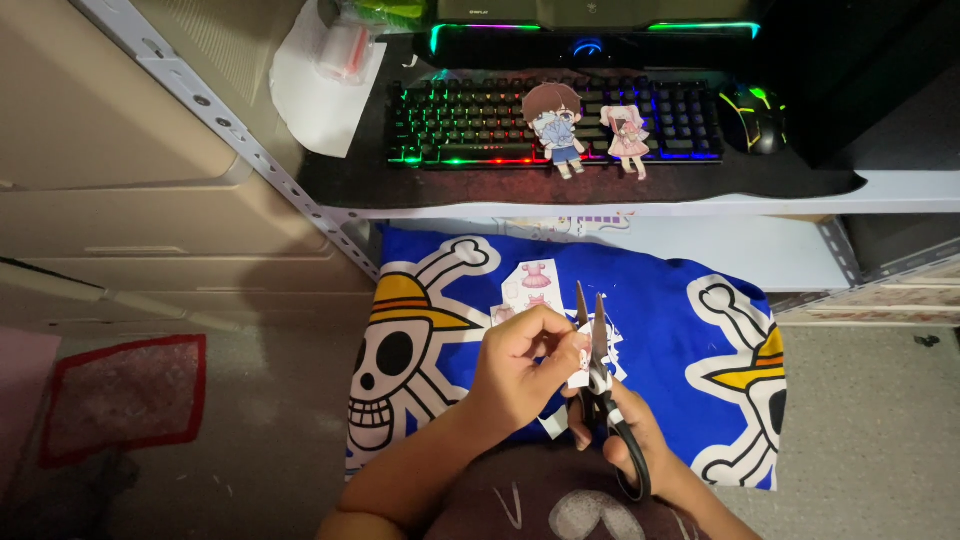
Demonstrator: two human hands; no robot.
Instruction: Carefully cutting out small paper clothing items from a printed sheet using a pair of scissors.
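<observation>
My left hand (520,362) pinches a small white paper piece (580,372) with pink print, held over my lap. My right hand (640,440) grips black-handled scissors (597,345), blades parted and pointing up, with the paper piece between them. A paper sheet with pink dress drawings (530,285) lies on the blue cloth (660,310) just beyond my hands. Two paper doll cut-outs, one brown-haired (555,125) and one pink (627,135), lean on the lit keyboard (460,125).
The blue cloth bears skull-and-straw-hat prints and covers my lap under the desk edge (700,205). A glowing mouse (752,118) sits right of the keyboard. A white paper (315,95) hangs off the desk's left. A red-edged mat (125,395) lies on the floor at left.
</observation>
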